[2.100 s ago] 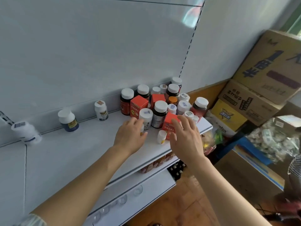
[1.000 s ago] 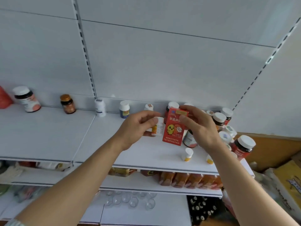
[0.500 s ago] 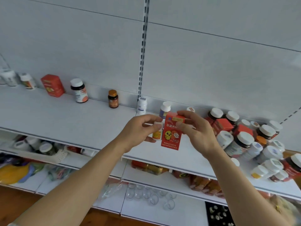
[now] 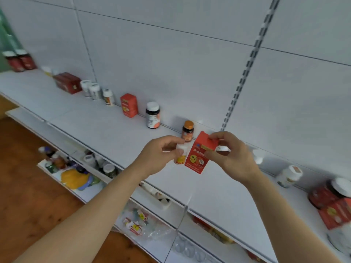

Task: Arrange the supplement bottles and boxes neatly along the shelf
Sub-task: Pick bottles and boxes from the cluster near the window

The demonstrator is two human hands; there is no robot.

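Observation:
My left hand point(image 4: 155, 155) grips a small white bottle point(image 4: 181, 155) with a yellow label, held above the white shelf point(image 4: 106, 130). Beside it, my right hand point(image 4: 230, 155) pinches a red box point(image 4: 199, 155) with a yellow cartoon face, tilted slightly. Along the back of the shelf stand a small orange-capped bottle point(image 4: 187, 130), a dark bottle with a white cap point(image 4: 152, 114), an orange-red box point(image 4: 129, 105), three white bottles point(image 4: 95, 91) and a dark red box point(image 4: 66, 82). Both held items hover just in front of the orange-capped bottle.
More bottles and red boxes point(image 4: 334, 202) crowd the shelf at the right, with a white bottle point(image 4: 288, 175) nearer. Two red-brown bottles point(image 4: 19, 60) stand far left. Lower shelves point(image 4: 79, 177) hold mixed goods and glass cups. Wooden floor lies lower left.
The view has swung left along the shelf. Both hands have carried the white bottle and the red box leftward, now in front of the orange-capped bottle.

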